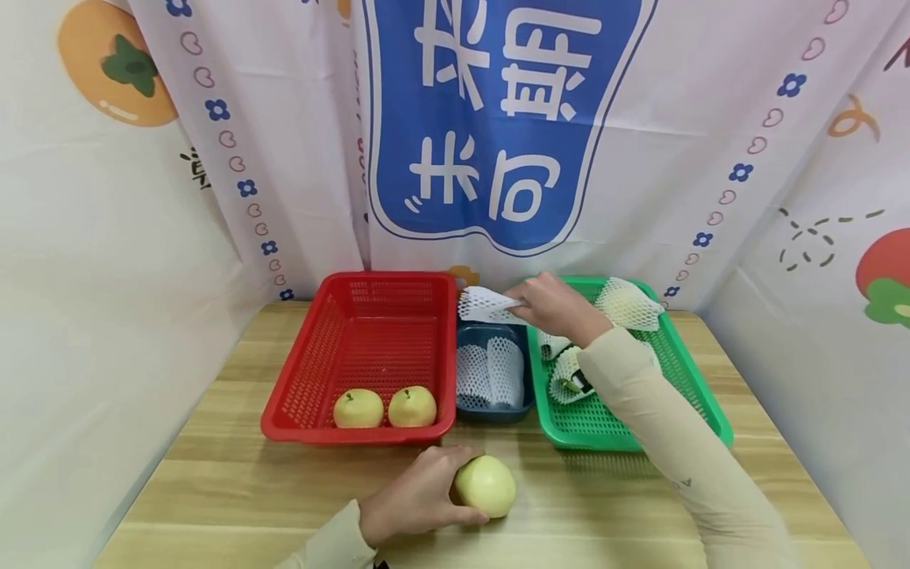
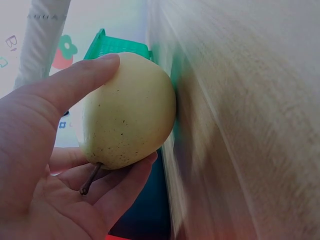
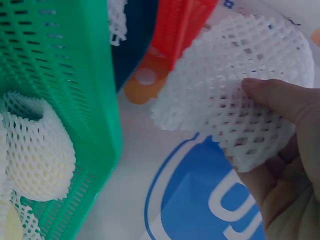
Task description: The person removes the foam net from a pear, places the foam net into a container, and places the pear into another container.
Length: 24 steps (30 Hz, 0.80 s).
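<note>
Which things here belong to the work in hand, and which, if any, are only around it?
Seem to belong:
pear in the left hand
foam net in the right hand
dark blue tray of nets
red basket with two pears
green basket

Seem only around:
hanging printed cloth

Three bare pears (image 1: 412, 408), at least five foam nets (image 1: 505, 373), two baskets (image 1: 355, 435) (one tub (image 1: 494, 415), too, I count), two hands (image 1: 423, 491).

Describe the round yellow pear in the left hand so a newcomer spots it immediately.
On the wood-grain table, find the red plastic basket. Nearer the camera, the left hand grips a round yellow pear. Unlike the two yellow pears inside that basket, this one is held outside it.
</note>
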Each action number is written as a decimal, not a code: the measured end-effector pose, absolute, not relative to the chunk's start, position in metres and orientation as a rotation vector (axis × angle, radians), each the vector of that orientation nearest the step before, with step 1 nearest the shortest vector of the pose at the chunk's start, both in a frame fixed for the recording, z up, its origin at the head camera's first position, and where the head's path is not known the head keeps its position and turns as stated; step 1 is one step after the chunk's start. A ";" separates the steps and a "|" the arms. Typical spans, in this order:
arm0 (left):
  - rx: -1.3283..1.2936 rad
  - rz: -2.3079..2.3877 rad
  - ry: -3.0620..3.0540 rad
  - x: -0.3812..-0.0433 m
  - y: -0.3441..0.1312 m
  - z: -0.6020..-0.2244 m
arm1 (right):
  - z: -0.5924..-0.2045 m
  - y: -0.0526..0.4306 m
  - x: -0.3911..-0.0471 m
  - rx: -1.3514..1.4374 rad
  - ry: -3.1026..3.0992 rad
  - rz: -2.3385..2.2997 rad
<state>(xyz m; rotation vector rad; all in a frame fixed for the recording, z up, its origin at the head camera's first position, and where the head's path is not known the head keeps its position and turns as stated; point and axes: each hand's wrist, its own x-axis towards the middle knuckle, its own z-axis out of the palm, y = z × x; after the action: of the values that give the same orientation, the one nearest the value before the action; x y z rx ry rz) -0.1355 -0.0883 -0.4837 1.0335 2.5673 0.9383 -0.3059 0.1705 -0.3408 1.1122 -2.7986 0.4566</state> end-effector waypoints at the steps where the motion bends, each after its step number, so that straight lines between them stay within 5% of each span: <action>1: 1.039 0.933 2.570 -0.135 -0.089 -0.483 | -0.343 0.167 -0.311 1.116 -2.791 0.429; 24: 1.095 0.888 2.588 -0.130 -0.089 -0.481 | -0.414 0.126 -0.369 1.052 -2.978 -0.203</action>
<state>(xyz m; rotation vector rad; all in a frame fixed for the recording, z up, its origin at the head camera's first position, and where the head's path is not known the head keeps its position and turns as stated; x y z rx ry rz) -0.1295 -0.0892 -0.4807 1.0950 2.5882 0.8881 -0.3691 0.1256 -0.4139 1.0519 -2.9784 -0.2029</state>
